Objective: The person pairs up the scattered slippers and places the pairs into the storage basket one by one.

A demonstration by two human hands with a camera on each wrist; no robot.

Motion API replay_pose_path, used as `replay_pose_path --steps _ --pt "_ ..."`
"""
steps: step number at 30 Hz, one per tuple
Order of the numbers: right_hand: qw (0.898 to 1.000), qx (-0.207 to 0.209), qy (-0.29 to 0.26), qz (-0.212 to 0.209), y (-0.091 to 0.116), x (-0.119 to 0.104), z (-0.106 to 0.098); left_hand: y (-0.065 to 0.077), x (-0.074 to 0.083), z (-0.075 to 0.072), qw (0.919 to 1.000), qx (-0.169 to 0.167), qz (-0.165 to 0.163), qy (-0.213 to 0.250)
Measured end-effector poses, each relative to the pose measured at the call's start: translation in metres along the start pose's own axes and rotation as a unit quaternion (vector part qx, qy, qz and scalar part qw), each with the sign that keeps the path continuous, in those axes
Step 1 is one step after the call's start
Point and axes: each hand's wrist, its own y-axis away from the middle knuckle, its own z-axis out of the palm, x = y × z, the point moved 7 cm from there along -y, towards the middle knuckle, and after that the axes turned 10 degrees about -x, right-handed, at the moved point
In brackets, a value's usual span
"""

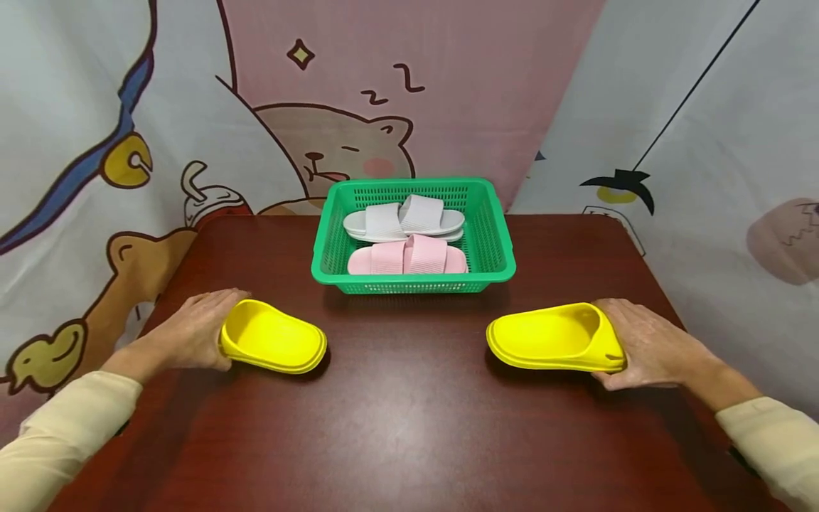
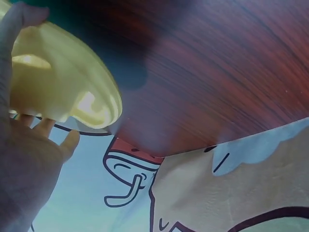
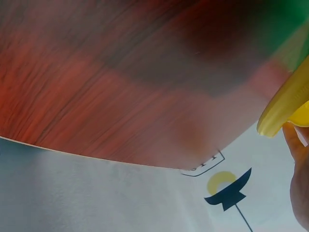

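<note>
The left clog (image 1: 281, 343) is being gripped round its heel end by the left hand (image 1: 206, 331), at the left of the frame, while the right clog (image 1: 534, 338) is being held the same way by the right hand (image 1: 652, 350), right of centre; the hands are being kept well apart. Whether either sole is being rested on the table (image 1: 397, 427) cannot be told for certain. For this step, which seems to be the handling of a pair, light, even pressure is probably being called for, so that the soft-looking walls are not being squeezed in; both soles are best being kept level, and the basket (image 1: 412, 279) at top centre is best being cleared. The toes are being turned inward, facing each other: the left clog's long axis is being slanted gently toward the lower right, the right clog's is being laid nearly horizontal, its toe pointing left.
</note>
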Motion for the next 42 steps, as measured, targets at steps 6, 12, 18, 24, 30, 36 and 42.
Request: replay_pose_path --steps 6,12,18,24,30,36,42 --pt "1.000 0.014 0.004 -0.012 -0.005 -0.009 -0.004 0.000 0.011 -0.003 0.9984 0.044 0.034 0.008" --pt "0.999 0.028 0.011 -0.025 -0.009 -0.017 -0.006 -0.001 0.020 -0.001 0.9982 0.042 0.027 0.034" --pt "0.999 0.038 0.008 -0.025 -0.015 -0.024 -0.007 -0.005 0.027 0.004 0.9986 0.033 0.012 0.040" --pt "0.999 0.036 0.026 -0.023 -0.019 -0.032 -0.011 -0.005 0.034 0.005 0.9993 0.035 0.007 0.009" --pt "0.999 0.037 0.038 -0.009 -0.021 -0.036 -0.016 -0.006 0.041 0.003 0.9989 0.043 0.003 -0.017" --pt "0.998 0.046 0.040 -0.027 -0.029 -0.043 -0.017 -0.008 0.049 0.003 0.9978 0.059 0.011 -0.029" --pt "0.997 0.056 0.024 -0.039 -0.040 -0.054 -0.015 -0.010 0.063 0.004 0.9935 0.090 0.047 -0.052"
